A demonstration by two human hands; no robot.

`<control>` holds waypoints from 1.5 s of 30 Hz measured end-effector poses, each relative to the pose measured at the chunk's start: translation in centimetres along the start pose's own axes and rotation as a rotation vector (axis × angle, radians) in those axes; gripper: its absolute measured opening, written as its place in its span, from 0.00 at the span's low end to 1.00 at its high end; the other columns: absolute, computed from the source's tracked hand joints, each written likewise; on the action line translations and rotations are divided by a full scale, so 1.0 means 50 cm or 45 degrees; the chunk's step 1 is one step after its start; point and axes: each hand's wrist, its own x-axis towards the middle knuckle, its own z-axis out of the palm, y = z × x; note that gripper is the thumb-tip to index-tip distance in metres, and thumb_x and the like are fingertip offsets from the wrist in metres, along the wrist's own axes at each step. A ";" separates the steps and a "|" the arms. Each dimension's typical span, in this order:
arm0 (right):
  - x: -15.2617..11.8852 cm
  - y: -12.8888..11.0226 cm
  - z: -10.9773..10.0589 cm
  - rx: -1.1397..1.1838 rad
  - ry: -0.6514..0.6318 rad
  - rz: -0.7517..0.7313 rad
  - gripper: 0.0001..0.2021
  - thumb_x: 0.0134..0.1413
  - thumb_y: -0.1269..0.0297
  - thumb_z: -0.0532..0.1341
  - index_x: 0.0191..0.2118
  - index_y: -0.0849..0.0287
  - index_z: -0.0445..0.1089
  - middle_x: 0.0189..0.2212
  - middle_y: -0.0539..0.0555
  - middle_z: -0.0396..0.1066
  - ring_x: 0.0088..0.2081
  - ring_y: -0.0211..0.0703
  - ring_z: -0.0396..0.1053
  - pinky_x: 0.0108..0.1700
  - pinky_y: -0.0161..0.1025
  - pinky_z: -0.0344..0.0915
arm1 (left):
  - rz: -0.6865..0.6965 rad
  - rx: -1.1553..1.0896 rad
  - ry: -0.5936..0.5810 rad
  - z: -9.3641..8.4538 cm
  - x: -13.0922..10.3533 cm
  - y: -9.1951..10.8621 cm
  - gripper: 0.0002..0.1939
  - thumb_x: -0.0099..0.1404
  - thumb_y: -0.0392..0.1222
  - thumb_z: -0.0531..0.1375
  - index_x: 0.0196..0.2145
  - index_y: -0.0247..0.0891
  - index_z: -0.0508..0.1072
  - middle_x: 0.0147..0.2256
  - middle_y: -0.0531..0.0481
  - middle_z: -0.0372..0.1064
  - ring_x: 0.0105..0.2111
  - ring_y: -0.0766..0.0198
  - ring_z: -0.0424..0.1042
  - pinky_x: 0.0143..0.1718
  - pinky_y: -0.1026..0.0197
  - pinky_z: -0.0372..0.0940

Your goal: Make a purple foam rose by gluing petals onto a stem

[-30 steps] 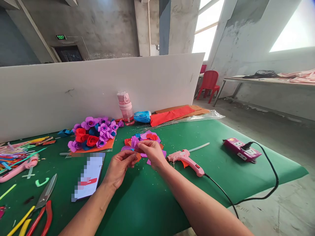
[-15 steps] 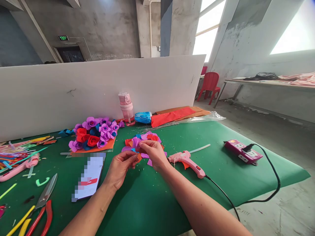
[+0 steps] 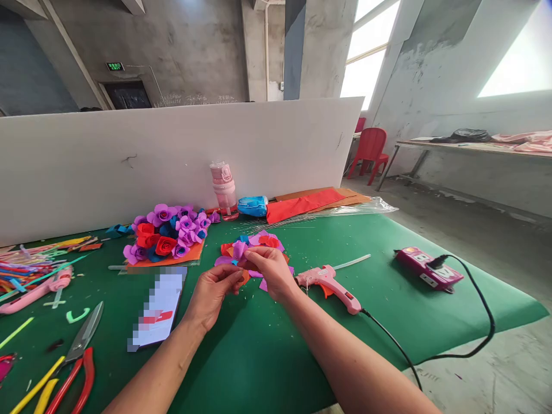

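Over the green worktop [image 3: 259, 362], two bare hands meet close together, perhaps so that each can steady the other. The right hand [image 3: 271, 273] has its grip pinched close on a thin purple piece [image 3: 238, 249], by the fingertips only, presumably so as not to crush it. The left hand [image 3: 213, 293] has its grip drawn into a narrow pinch too, just below a small blue bit [image 3: 234, 263]; whether anything sits between its fingertips I cannot tell. Behind them lies a loose pile of coloured pieces [image 3: 272, 242], seemingly within easy reach. A pink glue gun [image 3: 330, 280] lies just beside the right hand, handle towards the person, likely for quick picking up. Farther left, paper flowers [image 3: 166, 245] rest on an orange sheet [image 3: 195, 253], perhaps to keep them apart from the scraps.
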 end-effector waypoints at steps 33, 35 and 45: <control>0.020 0.031 -0.008 -0.058 -0.112 -0.149 0.12 0.41 0.57 0.65 0.26 0.62 0.75 0.21 0.50 0.70 0.26 0.37 0.66 0.34 0.36 0.62 | 0.056 0.027 -0.005 -0.006 0.009 -0.016 0.10 0.47 0.43 0.69 0.27 0.35 0.78 0.23 0.51 0.71 0.24 0.68 0.64 0.27 0.65 0.60; 0.019 0.030 -0.008 -0.049 -0.125 -0.158 0.11 0.42 0.57 0.65 0.26 0.62 0.75 0.21 0.50 0.69 0.26 0.37 0.65 0.34 0.36 0.61 | 0.053 0.023 -0.003 -0.007 0.010 -0.017 0.10 0.48 0.43 0.69 0.27 0.35 0.78 0.23 0.51 0.71 0.24 0.68 0.65 0.27 0.65 0.61; 0.019 0.033 -0.011 -0.060 -0.099 -0.177 0.14 0.44 0.54 0.65 0.29 0.62 0.76 0.22 0.50 0.69 0.28 0.38 0.65 0.36 0.37 0.62 | 0.076 0.037 -0.025 -0.007 0.006 -0.014 0.09 0.49 0.43 0.69 0.26 0.36 0.78 0.22 0.52 0.70 0.23 0.68 0.64 0.27 0.65 0.60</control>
